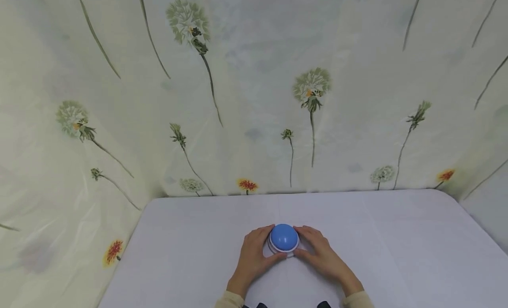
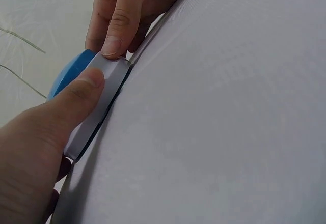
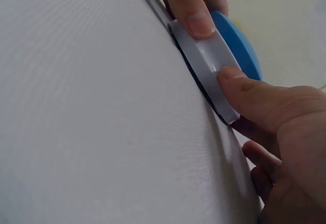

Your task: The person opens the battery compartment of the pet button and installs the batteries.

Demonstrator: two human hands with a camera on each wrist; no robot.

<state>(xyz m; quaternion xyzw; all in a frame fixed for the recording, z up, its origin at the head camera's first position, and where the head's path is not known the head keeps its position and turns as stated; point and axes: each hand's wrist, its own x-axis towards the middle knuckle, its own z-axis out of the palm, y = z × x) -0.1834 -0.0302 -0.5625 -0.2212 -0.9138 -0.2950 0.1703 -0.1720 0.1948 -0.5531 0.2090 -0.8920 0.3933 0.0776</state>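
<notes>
A round push button [image 1: 284, 237] with a blue dome and a white base sits on the white-covered table, between both hands. My left hand [image 1: 254, 253] grips its left side, thumb at the near edge and fingers round towards the back. On the opposite side my right hand [image 1: 321, 255] holds it the same way. In the left wrist view the left thumb [image 2: 84, 89] presses the white base [image 2: 109, 76]. Both thumbs lie against the base's rim in the right wrist view, the right thumb [image 3: 239, 84] lower down. The base's dark underside edge is close on the cloth.
A white cloth covers the table [image 1: 190, 237], whose rounded far corners meet a curtain [image 1: 254, 100] printed with dandelions and orange flowers. The curtain also hangs along the left side. Light sleeves [image 1: 230, 300] show at the wrists, with small dark objects [image 1: 323, 304] at the bottom edge.
</notes>
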